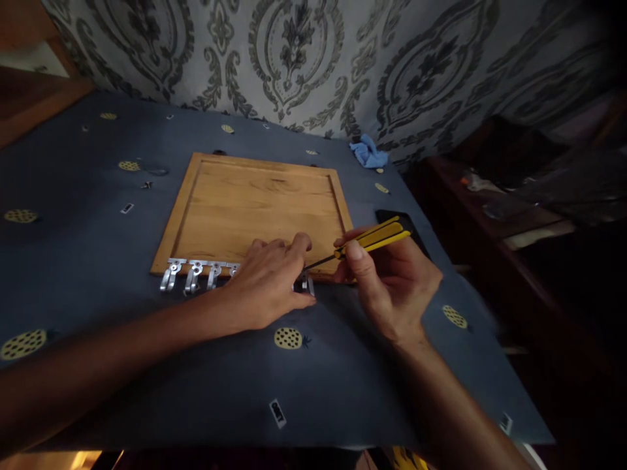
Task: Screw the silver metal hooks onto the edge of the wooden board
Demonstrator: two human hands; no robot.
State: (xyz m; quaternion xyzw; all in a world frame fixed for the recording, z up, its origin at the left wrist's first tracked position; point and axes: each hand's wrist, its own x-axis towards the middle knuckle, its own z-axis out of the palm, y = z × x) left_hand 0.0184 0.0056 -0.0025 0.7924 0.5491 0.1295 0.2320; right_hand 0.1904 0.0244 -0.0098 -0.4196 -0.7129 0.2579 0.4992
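A square wooden board [255, 202] with a raised rim lies on a blue cloth with pineapple prints [98, 274]. A metal rail of silver hooks [193, 274] runs along the board's near edge. My left hand [269, 281] rests palm down over the right part of that rail, fingers curled and pressing on it. My right hand [392, 281] grips a yellow and black screwdriver [372, 240]. Its thin shaft slants down to the left, with the tip at the rail just beside my left fingers. The rail's right end is mostly hidden under my left hand.
A crumpled blue rag [368, 153] lies at the table's far right corner, by the patterned wall. A dark flat object [396, 219] sits just behind the screwdriver handle. Right of the table stands dark wooden furniture [494, 215] with clutter on it.
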